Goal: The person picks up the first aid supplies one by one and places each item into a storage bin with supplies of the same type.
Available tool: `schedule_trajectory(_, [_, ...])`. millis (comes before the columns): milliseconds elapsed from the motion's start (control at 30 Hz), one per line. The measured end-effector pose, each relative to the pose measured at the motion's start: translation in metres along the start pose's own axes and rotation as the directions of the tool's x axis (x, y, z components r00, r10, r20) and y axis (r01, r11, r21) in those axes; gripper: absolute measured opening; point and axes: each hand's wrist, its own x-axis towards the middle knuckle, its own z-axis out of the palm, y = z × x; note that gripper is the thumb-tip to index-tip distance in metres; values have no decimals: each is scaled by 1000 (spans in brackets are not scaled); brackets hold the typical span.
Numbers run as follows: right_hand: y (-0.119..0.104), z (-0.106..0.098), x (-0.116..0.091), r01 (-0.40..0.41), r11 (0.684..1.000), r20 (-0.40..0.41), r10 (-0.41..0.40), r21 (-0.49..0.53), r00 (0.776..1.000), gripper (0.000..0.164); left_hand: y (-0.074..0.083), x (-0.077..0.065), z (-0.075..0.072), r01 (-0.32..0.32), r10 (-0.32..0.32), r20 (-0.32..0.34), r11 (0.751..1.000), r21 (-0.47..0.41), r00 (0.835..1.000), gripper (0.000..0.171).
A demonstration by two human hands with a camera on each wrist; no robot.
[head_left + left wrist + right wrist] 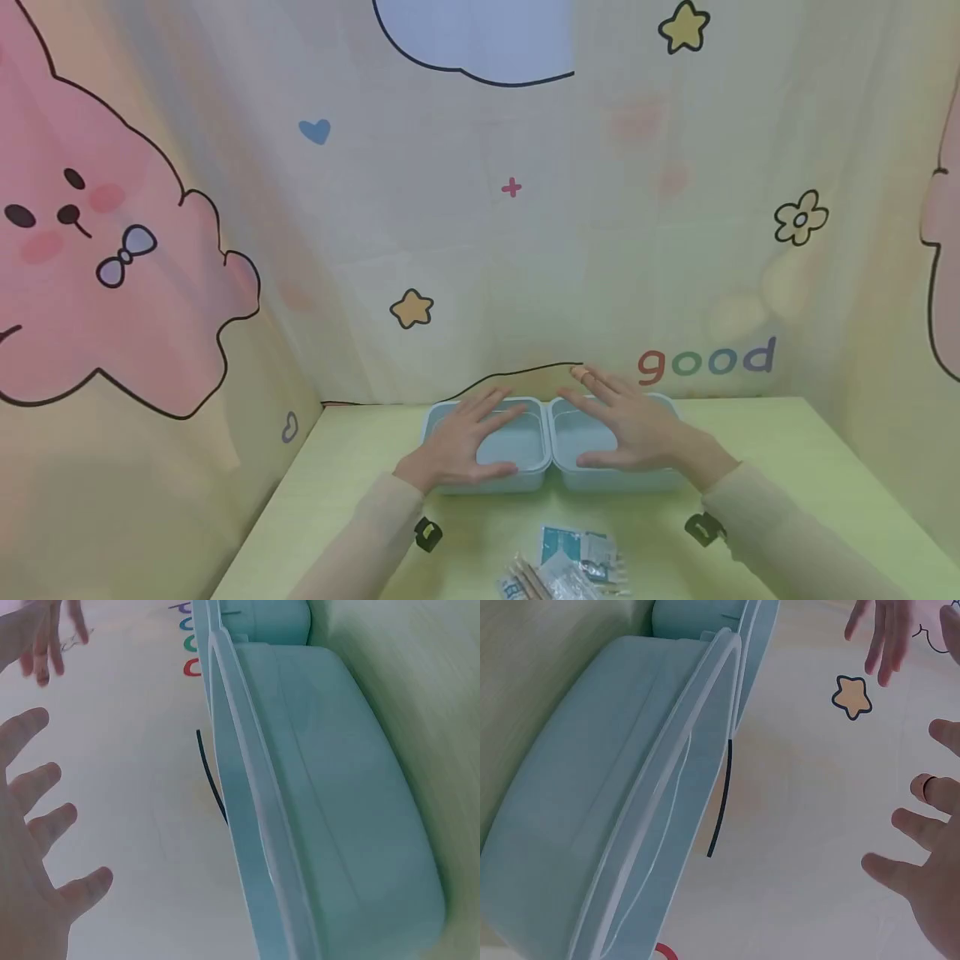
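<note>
Two pale blue plastic bins stand side by side at the back of the table, rims touching. Over the left bin (pixel 525 481) hovers my left hand (pixel 467 437), its fingers spread and holding nothing. My right hand (pixel 637 425) is spread the same way above the right bin (pixel 622 480), a ring on one finger. In the left wrist view the left hand (pixel 34 847) is apart from the bin's rim (pixel 259 802). The right wrist view likewise has the right hand (pixel 930 847) away from its bin (pixel 577 795).
Near the table's front lie a blue-and-white packet (pixel 562 543), a clear plastic wrapper (pixel 567 577) and a bundle of thin brown sticks (pixel 528 578). A printed curtain (pixel 480 233) hangs behind the bins and along both sides of the yellow-green table (pixel 795 483).
</note>
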Motion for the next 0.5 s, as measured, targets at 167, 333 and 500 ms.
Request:
schedule_trajectory(167, [-5, 4, -2, -29, 993, 7, 28, 112, 1000, 85, -12, -15, 5, 102, -104, -12, 985, -138, 994, 72])
schedule_trajectory(333, [-10, 6, -2, -2, 982, -47, 11, 190, 999, 77, -26, -32, 8, 203, -223, -60, 950, -238, 973, 64])
schedule_trajectory(500, [-11, 16, -1, 101, 965, -150, -65, 241, 987, 70, -42, -46, 14, 242, -297, -162, 925, -292, 941, 59])
